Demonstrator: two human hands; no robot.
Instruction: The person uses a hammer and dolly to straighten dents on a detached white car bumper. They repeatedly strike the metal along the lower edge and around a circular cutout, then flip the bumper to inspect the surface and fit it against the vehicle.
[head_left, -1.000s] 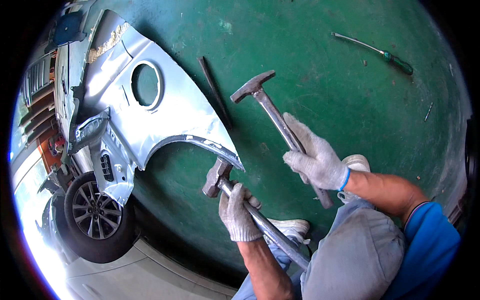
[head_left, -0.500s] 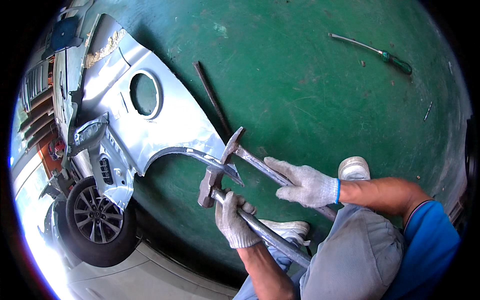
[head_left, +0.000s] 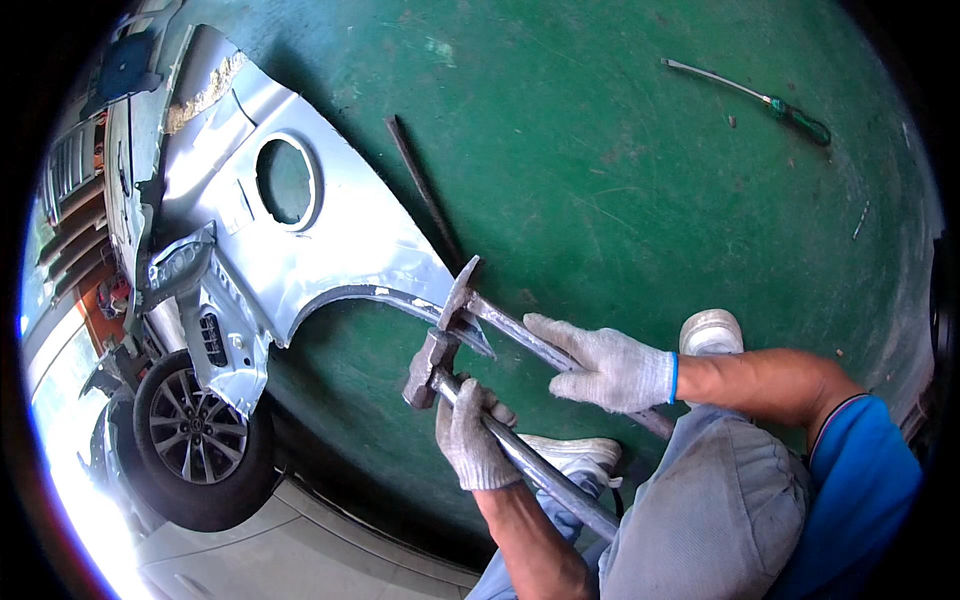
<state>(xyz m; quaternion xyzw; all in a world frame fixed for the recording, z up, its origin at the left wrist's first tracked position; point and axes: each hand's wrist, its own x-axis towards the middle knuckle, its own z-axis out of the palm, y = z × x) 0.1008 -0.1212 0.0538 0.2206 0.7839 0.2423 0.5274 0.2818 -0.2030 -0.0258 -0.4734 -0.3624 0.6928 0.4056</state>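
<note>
In white knit gloves, my left hand point(head_left: 470, 430) grips the steel handle of a heavy-headed hammer point(head_left: 425, 365), whose head is at the lower tip of a silver body panel point(head_left: 340, 220) with a round opening and wheel-arch cutout. My right hand point(head_left: 600, 365) is round a second, narrower-headed hammer point(head_left: 530, 340), fingers fairly straight along its handle. That hammer's head lies on the panel's arch tip, just above the heavy head; whether the two heads touch is unclear.
A dark metal bar point(head_left: 415, 170) lies on the green floor point(head_left: 600, 200) beside the panel. A green-handled screwdriver point(head_left: 800, 118) lies at upper right. A car wheel point(head_left: 195, 440), a pale car body point(head_left: 300, 540) and other parts point(head_left: 75, 220) are at left.
From a second ago, my right hammer has swung down and left from over the floor onto the panel's tip. My left hand shifted slightly; the panel's tip sits a little lower.
</note>
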